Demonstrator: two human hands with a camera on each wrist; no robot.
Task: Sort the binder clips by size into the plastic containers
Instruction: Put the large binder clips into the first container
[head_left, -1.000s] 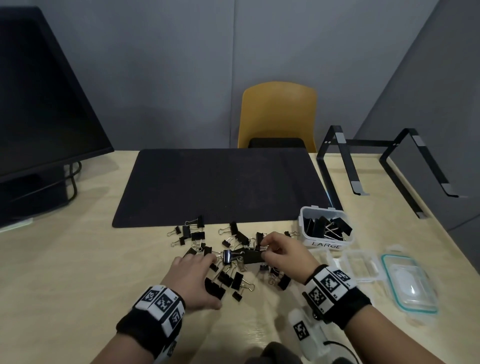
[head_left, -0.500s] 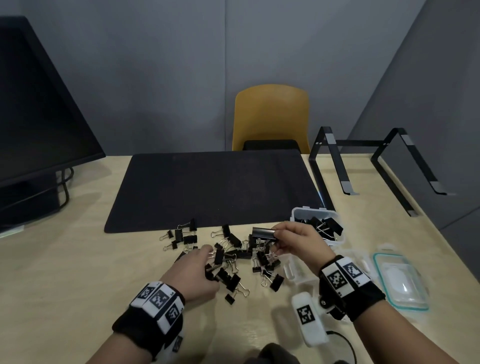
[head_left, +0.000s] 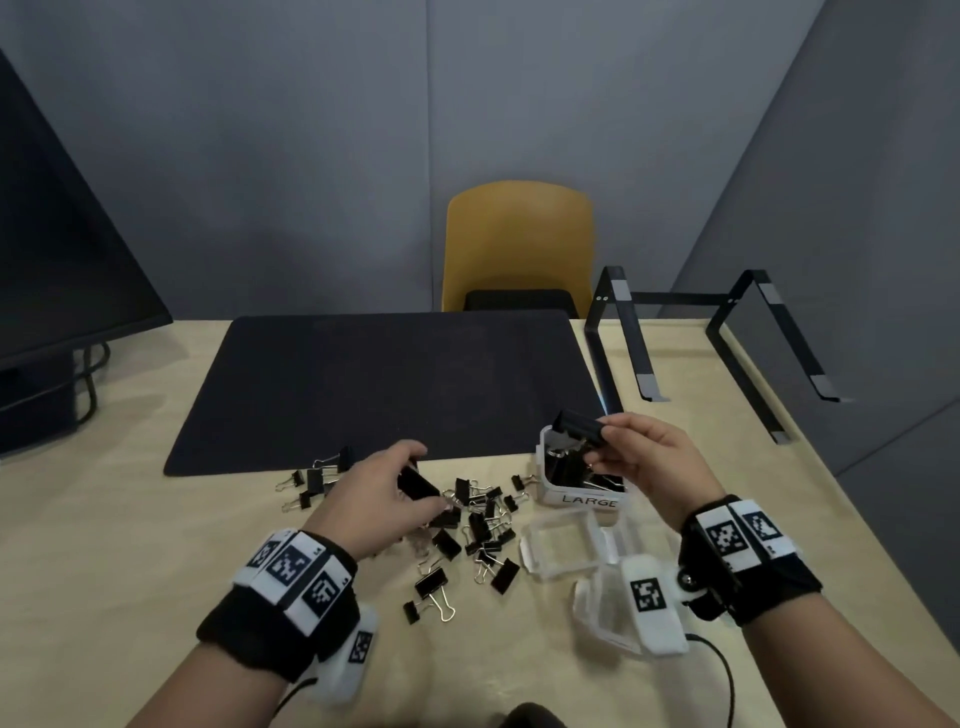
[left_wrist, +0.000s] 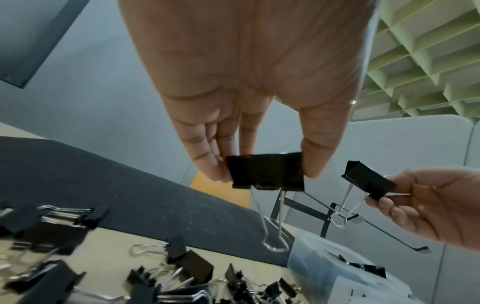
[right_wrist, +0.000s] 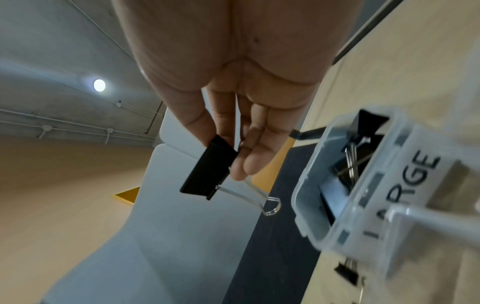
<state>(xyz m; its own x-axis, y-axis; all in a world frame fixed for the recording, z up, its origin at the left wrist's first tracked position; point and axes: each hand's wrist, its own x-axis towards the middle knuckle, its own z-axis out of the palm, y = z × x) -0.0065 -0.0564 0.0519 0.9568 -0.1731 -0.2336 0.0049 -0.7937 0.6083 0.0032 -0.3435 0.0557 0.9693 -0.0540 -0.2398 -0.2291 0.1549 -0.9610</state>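
The worktop (head_left: 130, 545) carried a dark mat (head_left: 363, 384) beyond both of your hands. The container marked LARGE (head_left: 589, 501) stood directly below your right hand (head_left: 652, 457) and already held several black clips. An unlabelled clear container (head_left: 563, 545) sat just on your side of it, to the left of your right wrist. The loose binder clips (head_left: 483, 525) lay scattered between your two hands. Your right hand pinched one large binder clip (head_left: 579, 427) by its black body above the LARGE container, wire handles hanging down. Your left hand (head_left: 379, 493) pinched a second large clip (left_wrist: 267, 171) between thumb and fingers, raised just above the scattered pile.
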